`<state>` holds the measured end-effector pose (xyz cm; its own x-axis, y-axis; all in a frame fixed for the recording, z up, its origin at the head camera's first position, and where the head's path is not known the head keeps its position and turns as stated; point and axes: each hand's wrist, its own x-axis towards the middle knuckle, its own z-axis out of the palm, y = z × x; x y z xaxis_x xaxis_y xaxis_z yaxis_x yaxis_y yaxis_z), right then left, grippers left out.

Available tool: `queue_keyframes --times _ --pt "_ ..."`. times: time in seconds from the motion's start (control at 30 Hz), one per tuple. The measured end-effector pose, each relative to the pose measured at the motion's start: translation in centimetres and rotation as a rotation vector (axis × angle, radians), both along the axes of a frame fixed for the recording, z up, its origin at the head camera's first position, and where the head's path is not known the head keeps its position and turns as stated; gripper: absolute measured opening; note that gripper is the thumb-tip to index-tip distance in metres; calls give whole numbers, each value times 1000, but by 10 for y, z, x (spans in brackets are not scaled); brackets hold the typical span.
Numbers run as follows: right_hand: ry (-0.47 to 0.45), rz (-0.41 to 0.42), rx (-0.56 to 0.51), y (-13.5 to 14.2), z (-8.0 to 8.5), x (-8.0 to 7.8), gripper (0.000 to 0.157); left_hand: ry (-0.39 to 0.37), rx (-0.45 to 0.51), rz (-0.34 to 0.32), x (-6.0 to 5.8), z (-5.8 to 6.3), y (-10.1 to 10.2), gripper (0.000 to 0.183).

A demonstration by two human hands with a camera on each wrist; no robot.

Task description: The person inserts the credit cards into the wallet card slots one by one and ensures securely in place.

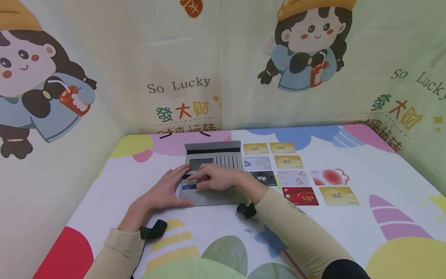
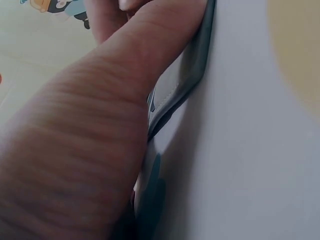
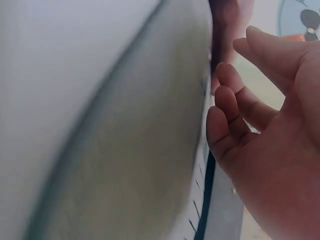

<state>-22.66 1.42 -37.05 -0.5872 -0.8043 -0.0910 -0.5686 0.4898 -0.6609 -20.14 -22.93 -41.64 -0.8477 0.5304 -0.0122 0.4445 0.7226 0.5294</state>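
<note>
A grey wallet point(image 1: 219, 197) lies unfolded on the table, its card slots facing up. A blue card point(image 1: 188, 187) shows in a slot on its lower left part. My left hand point(image 1: 166, 190) rests along the wallet's left side, fingers stretched to its edge and thumb at the lower left corner. Over the wallet's middle is my right hand point(image 1: 217, 177), with the index finger reaching left above the blue card and the other fingers bent. In the right wrist view, its thumb and fingertips stand apart with nothing between them.
Right of the wallet, several cards lie in rows: gold cards point(image 1: 289, 162), a black Vip card point(image 1: 266, 178), a red VIP card point(image 1: 300, 196) and a red-and-white flower-edged card point(image 1: 329, 177). A patterned cloth covers the table point(image 1: 348, 228). Printed curtains point(image 1: 244, 104) hang behind it.
</note>
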Motion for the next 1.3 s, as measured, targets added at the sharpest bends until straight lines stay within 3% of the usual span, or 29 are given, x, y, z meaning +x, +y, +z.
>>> queue_keyframes --times 0.43,0.67,1.3 --pt "-29 -67 -115 28 16 -5 47 2 -11 7 0 2 -1 115" --pt "30 -101 -180 38 21 -4 51 5 1 8 0 2 -1 114" --pt "58 -165 -232 65 20 1 47 3 10 17 1 1 1 114"
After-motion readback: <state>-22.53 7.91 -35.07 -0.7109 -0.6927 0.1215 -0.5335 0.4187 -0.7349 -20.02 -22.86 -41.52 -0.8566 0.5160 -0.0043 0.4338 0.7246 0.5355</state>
